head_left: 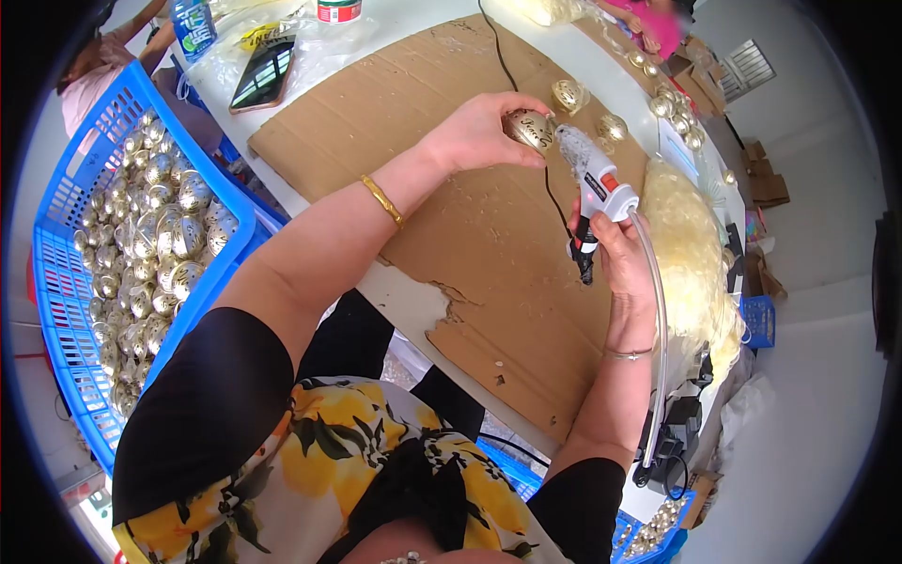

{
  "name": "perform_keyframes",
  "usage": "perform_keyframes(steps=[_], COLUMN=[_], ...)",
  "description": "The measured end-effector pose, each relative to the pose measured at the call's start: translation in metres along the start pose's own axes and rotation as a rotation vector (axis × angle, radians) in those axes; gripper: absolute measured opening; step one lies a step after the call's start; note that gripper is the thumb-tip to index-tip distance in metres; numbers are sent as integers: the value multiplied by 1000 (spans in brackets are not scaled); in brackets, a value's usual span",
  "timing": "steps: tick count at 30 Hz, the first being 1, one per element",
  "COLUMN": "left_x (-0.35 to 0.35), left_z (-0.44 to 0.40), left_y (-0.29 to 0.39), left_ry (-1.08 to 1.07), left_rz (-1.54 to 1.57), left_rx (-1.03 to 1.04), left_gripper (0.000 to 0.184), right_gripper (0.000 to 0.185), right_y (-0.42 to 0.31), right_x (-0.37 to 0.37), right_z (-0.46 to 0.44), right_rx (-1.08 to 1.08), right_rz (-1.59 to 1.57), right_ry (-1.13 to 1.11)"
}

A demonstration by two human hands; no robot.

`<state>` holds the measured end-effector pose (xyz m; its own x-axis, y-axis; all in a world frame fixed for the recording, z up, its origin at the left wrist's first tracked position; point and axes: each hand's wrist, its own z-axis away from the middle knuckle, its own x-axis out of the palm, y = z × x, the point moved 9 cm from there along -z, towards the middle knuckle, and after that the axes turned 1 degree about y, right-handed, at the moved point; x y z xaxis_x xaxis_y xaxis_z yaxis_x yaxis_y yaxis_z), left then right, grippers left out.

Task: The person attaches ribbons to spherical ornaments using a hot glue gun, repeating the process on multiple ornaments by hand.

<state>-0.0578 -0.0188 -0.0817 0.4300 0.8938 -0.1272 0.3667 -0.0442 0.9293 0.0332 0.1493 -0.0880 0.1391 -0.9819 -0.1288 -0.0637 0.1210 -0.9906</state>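
Note:
A gold ball ornament [528, 130] with dark cut-out lettering sits between the thumb and fingers of my left hand [484, 132], above the cardboard sheet [451, 216]. My right hand [620, 249] is wrapped around a white and black hot glue gun [601, 193]. The gun's glue-smeared nozzle end points up and left, close beside the ornament; whether they touch I cannot tell. A long clear glue stick [656, 310] trails from the back of the gun down past my right wrist. Two more gold ornaments [569, 95] [613, 128] lie just beyond the gun.
At left stands a blue basket [246, 218] full of gold ornaments. A phone [264, 73] and a bottle [194, 28] lie toward the back left. Pale yellow fibre [686, 254] is heaped at right. Another person in pink [653, 23] sits at the far end. A black cord [498, 47] crosses the cardboard.

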Motion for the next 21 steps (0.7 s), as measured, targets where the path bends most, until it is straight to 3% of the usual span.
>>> perform_keyframes(steps=[2, 5, 8, 10, 12, 13, 15, 18, 21], left_x=[-1, -3, -13, -34, -44, -58, -77, -78, -67], left_z=[0, -1, -7, -4, -2, -2, -4, -3, -5], left_y=[-1, -7, -14, -20, -29, -39, -52, -46, -45], left_ry=[-2, 17, 99, 300, 380, 490, 627, 653, 581], left_rz=[6, -17, -23, 23, 91, 170, 277, 383, 391], left_rx=[-15, 4, 20, -41, -81, -98, -76, -46, -40], left_gripper=[58, 57, 56, 55, 57, 60, 64, 64, 64], right_gripper=[51, 61, 64, 54, 42, 41, 41, 41, 43], right_y=[0, -24, -33, -30, -19, -31, -28, -27, -13], right_x=[2, 3, -2, -7, -6, 3, 20, 50, 57], right_z=[0, 5, 6, 7, 8, 6, 4, 5, -1], right_rx=[7, -186, -260, -202, -24, -155, -190, -302, -194], right_rz=[10, -164, -99, -55, 260, 447, 612, 952, 1050], right_ry=[-5, 27, 21, 6, 4, -42, -79, -127, -140])
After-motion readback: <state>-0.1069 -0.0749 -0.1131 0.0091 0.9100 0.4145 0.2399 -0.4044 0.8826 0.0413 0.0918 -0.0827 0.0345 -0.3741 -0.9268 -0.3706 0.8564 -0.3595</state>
